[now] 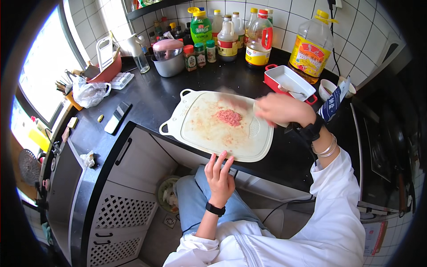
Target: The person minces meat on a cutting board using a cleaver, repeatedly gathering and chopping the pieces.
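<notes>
A white plastic cutting board (203, 123) lies on the black counter, its near edge at the counter's front. On it sits a small heap of minced pink meat (229, 117), with thin smears around. My right hand (282, 108) is raised over the board's right side, closed on a kitchen knife; motion blurs the blade (235, 99), so its exact shape is unclear. My left hand (219, 175) rests its fingertips at the board's near edge, fingers slightly spread and holding nothing.
Behind the board stand sauce bottles (227, 40), spice jars (200, 55) and a large oil jug (310, 46). A red baking dish (290, 78) with a spoon is at right, beside small bowls (327, 88). A phone (118, 117) and a plastic bag (89, 91) lie left.
</notes>
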Available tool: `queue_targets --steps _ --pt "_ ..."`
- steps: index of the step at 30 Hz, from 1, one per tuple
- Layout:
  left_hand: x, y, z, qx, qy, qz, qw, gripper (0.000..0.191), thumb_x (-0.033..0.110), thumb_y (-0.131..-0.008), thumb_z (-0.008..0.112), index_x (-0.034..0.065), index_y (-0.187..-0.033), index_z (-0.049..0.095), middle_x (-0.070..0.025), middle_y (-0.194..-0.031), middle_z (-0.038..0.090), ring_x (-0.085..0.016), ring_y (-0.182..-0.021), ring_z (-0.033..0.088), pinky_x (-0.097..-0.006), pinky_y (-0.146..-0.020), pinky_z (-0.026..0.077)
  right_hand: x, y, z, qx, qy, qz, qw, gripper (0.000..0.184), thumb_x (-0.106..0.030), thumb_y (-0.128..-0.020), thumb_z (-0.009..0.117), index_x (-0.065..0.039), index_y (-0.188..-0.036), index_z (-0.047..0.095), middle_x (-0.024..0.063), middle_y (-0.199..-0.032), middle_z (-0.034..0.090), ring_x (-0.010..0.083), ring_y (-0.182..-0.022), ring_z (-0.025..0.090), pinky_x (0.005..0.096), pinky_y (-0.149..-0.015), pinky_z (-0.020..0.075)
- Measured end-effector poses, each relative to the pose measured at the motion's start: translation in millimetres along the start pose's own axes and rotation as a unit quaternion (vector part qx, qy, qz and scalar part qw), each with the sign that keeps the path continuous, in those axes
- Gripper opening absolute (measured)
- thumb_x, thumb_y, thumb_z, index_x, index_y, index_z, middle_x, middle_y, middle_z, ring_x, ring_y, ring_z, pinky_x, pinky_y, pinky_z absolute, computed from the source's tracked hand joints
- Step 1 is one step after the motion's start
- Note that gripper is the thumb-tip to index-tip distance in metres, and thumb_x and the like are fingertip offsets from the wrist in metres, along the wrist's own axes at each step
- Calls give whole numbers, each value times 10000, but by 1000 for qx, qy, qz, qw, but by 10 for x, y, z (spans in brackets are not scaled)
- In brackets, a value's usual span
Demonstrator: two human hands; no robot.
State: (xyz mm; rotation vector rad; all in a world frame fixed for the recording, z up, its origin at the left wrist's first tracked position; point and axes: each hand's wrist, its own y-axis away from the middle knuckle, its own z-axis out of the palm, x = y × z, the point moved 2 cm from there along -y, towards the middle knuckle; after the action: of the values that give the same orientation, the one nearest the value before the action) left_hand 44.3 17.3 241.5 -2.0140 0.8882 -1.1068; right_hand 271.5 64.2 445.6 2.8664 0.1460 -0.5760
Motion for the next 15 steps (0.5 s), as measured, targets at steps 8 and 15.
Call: queue_targets --steps 8,15 --pt "5 3 -15 -10 14 -8 1000 628 -146 -729 476 101 -1296 585 -122 -1423 512 -406 -1380 381 -492 -1117 335 12 68 -132 53 57 16 997 299 -264 -1006 478 -23 -854 566 63 -611 625 168 -529 632 319 -540 478" --pt "2 6 6 3 8 0 1000 605 -86 -743 504 122 -1303 597 -79 -1428 525 -346 -1364 405 -480 -1070 361 -20 107 -247 212 -114 -77 968 288 -274 -1009 489 -14 -912 565 42 -587 581 134 -505 584 284 -522 445"
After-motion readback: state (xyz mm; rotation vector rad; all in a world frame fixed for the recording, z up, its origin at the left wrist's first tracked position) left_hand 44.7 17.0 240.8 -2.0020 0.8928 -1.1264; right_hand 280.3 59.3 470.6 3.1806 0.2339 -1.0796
